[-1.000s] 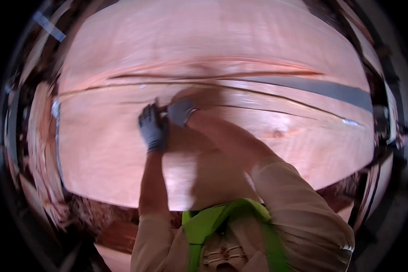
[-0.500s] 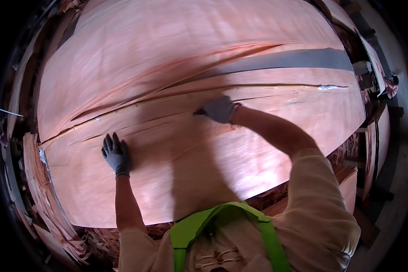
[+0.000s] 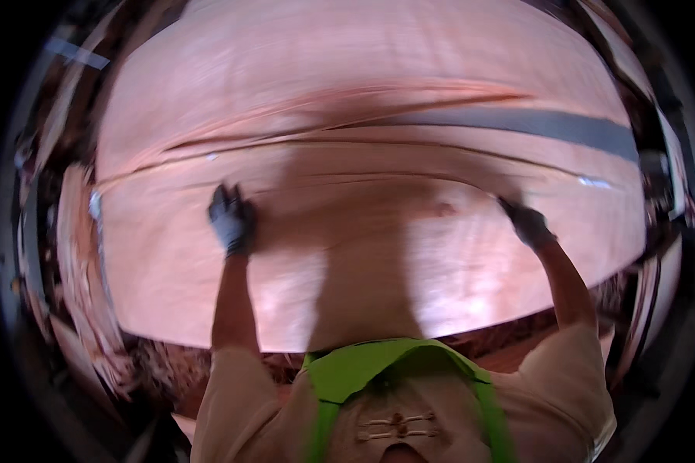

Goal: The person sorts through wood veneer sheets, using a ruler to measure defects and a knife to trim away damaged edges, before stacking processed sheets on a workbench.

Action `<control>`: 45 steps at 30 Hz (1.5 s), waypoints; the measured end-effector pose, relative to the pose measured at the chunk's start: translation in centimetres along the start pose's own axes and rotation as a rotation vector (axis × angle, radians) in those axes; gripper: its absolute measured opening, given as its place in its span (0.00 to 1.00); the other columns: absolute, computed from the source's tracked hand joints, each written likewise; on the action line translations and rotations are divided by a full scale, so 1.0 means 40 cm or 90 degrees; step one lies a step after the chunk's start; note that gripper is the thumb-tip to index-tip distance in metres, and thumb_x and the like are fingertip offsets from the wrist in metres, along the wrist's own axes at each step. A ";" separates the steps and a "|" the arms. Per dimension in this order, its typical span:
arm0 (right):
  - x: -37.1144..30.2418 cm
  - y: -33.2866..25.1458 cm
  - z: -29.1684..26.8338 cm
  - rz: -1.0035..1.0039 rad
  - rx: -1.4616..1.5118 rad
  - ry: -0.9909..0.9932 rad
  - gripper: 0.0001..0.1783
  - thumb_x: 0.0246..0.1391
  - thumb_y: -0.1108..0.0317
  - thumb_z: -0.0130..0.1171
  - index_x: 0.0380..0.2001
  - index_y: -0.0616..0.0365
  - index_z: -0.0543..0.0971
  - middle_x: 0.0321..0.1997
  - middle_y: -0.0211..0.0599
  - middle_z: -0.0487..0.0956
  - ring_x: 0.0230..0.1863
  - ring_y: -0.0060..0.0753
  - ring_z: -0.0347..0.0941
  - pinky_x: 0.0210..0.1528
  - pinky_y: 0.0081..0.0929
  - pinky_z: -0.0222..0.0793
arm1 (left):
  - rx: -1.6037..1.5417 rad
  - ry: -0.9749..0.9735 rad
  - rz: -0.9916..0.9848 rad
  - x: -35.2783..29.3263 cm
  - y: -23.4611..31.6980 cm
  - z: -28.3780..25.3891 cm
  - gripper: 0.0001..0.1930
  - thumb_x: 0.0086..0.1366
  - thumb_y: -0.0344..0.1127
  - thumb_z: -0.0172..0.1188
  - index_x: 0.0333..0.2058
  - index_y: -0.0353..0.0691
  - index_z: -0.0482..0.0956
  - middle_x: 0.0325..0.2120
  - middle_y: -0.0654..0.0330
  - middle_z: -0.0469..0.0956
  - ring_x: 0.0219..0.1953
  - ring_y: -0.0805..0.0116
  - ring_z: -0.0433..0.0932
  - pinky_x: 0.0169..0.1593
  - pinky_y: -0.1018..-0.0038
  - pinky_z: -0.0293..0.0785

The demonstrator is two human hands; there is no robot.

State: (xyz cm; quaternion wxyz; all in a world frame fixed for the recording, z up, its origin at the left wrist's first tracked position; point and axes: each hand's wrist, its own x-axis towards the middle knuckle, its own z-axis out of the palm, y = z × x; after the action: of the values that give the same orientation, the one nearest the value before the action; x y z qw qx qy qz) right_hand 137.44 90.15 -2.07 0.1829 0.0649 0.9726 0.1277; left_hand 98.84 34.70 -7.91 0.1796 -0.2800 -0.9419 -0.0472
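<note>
A wide pinkish wood veneer sheet (image 3: pixel 286 309) lies before me, with a thin slit running across it. My left hand (image 3: pixel 232 220), in a grey glove with dark fingertips, rests flat on the sheet at the left, fingers spread, just below the slit. At the slit's right end is my right hand (image 3: pixel 529 224), gloved too, its fingers closed. Something small with a pale tip seems to poke out from them, too blurred to name. A long thin bamboo-like stick (image 3: pixel 409 143) with a silvery end (image 3: pixel 594 183) lies across the veneer beyond both hands.
Beyond the stick, another veneer sheet (image 3: pixel 347 54) has a wavy, folded near edge. A grey strip (image 3: pixel 548 127) shows in the gap at the right. Stacked veneer scraps (image 3: pixel 77 247) stand at the left, and torn pieces (image 3: pixel 170 363) lie below the near edge.
My right hand has swept right along the slit, from the middle to the right side. The left hand stays on the veneer. The whole view has shifted and blurred slightly.
</note>
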 end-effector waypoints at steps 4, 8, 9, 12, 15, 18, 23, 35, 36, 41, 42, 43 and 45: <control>-0.025 -0.068 -0.001 0.178 0.136 0.117 0.21 0.58 0.68 0.42 0.56 0.46 0.65 0.24 0.44 0.77 0.15 0.44 0.70 0.15 0.38 0.64 | 0.014 -0.018 -0.034 0.015 0.032 -0.014 0.26 0.61 0.49 0.47 0.57 0.48 0.64 0.61 0.52 0.55 0.62 0.50 0.54 0.61 0.50 0.48; 0.190 -0.443 -0.229 0.057 0.366 0.206 0.21 0.61 0.64 0.38 0.57 0.52 0.64 0.30 0.50 0.77 0.22 0.46 0.73 0.21 0.42 0.64 | -0.027 -0.044 -0.111 -0.004 0.031 -0.042 0.33 0.59 0.53 0.47 0.60 0.41 0.58 0.62 0.50 0.54 0.63 0.52 0.53 0.63 0.51 0.43; 0.238 -0.540 -0.267 0.009 0.355 0.160 0.23 0.61 0.65 0.38 0.60 0.50 0.60 0.34 0.51 0.76 0.23 0.47 0.73 0.23 0.43 0.65 | -0.029 -0.022 -0.117 0.000 0.034 -0.035 0.35 0.59 0.54 0.47 0.60 0.38 0.57 0.61 0.48 0.55 0.63 0.52 0.53 0.63 0.51 0.43; 0.378 -0.805 -0.423 -0.118 0.434 0.094 0.24 0.59 0.67 0.36 0.60 0.50 0.59 0.37 0.54 0.76 0.26 0.50 0.75 0.25 0.49 0.67 | -0.072 -0.018 -0.127 -0.001 0.035 -0.058 0.35 0.61 0.52 0.46 0.61 0.39 0.53 0.61 0.49 0.56 0.63 0.52 0.53 0.63 0.53 0.43; 0.508 -0.969 -0.460 -0.114 0.432 -0.003 0.22 0.58 0.64 0.37 0.57 0.49 0.62 0.38 0.54 0.77 0.32 0.54 0.76 0.34 0.53 0.69 | -0.089 -0.028 -0.114 0.002 0.021 -0.044 0.33 0.61 0.51 0.46 0.62 0.44 0.54 0.61 0.53 0.57 0.63 0.54 0.55 0.63 0.52 0.43; 0.549 -1.036 -0.517 -0.142 0.513 0.155 0.21 0.58 0.62 0.39 0.54 0.52 0.64 0.37 0.52 0.77 0.36 0.55 0.76 0.38 0.51 0.69 | -0.089 -0.033 -0.111 -0.001 0.019 -0.047 0.28 0.61 0.48 0.46 0.60 0.55 0.58 0.60 0.57 0.58 0.62 0.55 0.56 0.63 0.52 0.44; 0.608 -1.076 -0.569 -0.079 0.383 0.000 0.20 0.57 0.63 0.38 0.50 0.55 0.69 0.42 0.51 0.77 0.41 0.54 0.75 0.44 0.49 0.69 | -0.094 -0.020 -0.095 -0.002 0.012 -0.044 0.24 0.59 0.48 0.49 0.56 0.58 0.66 0.60 0.58 0.59 0.62 0.54 0.56 0.62 0.48 0.44; 0.594 -1.023 -0.510 -0.133 0.309 -0.028 0.16 0.55 0.63 0.41 0.40 0.54 0.77 0.42 0.47 0.78 0.42 0.48 0.76 0.43 0.45 0.70 | -0.200 -0.025 -0.028 -0.062 0.134 -0.014 0.30 0.61 0.42 0.46 0.59 0.33 0.56 0.59 0.47 0.58 0.63 0.54 0.54 0.65 0.57 0.44; 0.589 -1.008 -0.523 -0.142 0.310 -0.044 0.16 0.56 0.62 0.42 0.40 0.54 0.77 0.41 0.46 0.78 0.42 0.48 0.76 0.43 0.44 0.71 | -0.232 -0.026 -0.040 -0.054 0.138 -0.026 0.29 0.61 0.41 0.46 0.59 0.35 0.56 0.60 0.47 0.57 0.64 0.54 0.53 0.65 0.57 0.44; 0.475 -0.881 -0.470 -0.162 0.347 0.003 0.16 0.56 0.59 0.44 0.39 0.53 0.77 0.39 0.44 0.79 0.39 0.47 0.77 0.39 0.44 0.72 | -0.140 -0.107 -0.017 -0.051 0.145 -0.091 0.27 0.60 0.40 0.45 0.60 0.44 0.59 0.61 0.47 0.54 0.64 0.52 0.50 0.65 0.56 0.42; 0.453 -0.856 -0.457 -0.162 0.373 0.020 0.16 0.56 0.59 0.44 0.39 0.53 0.77 0.38 0.44 0.79 0.38 0.47 0.77 0.39 0.44 0.72 | -0.132 -0.105 -0.014 -0.051 0.143 -0.078 0.27 0.60 0.39 0.46 0.60 0.45 0.59 0.61 0.47 0.53 0.64 0.51 0.50 0.65 0.56 0.42; 0.444 -0.850 -0.432 -0.159 0.351 0.021 0.16 0.56 0.60 0.44 0.39 0.53 0.77 0.38 0.43 0.79 0.38 0.47 0.77 0.39 0.44 0.72 | -0.126 -0.105 -0.005 -0.047 0.152 -0.074 0.27 0.60 0.39 0.46 0.60 0.47 0.59 0.62 0.47 0.53 0.64 0.51 0.50 0.65 0.55 0.42; 0.458 -0.827 -0.372 -0.120 0.305 0.025 0.15 0.55 0.61 0.45 0.40 0.52 0.77 0.38 0.41 0.79 0.38 0.46 0.77 0.38 0.43 0.72 | -0.110 -0.095 0.013 -0.011 0.219 -0.169 0.26 0.62 0.38 0.44 0.59 0.40 0.58 0.61 0.45 0.54 0.63 0.50 0.52 0.63 0.54 0.46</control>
State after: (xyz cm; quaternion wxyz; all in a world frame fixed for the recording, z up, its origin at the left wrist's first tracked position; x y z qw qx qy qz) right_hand 112.34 58.23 -3.88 0.1542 0.0129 0.9803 -0.1231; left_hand 106.07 40.56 -1.90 0.0843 -0.3065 -0.9423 -0.1054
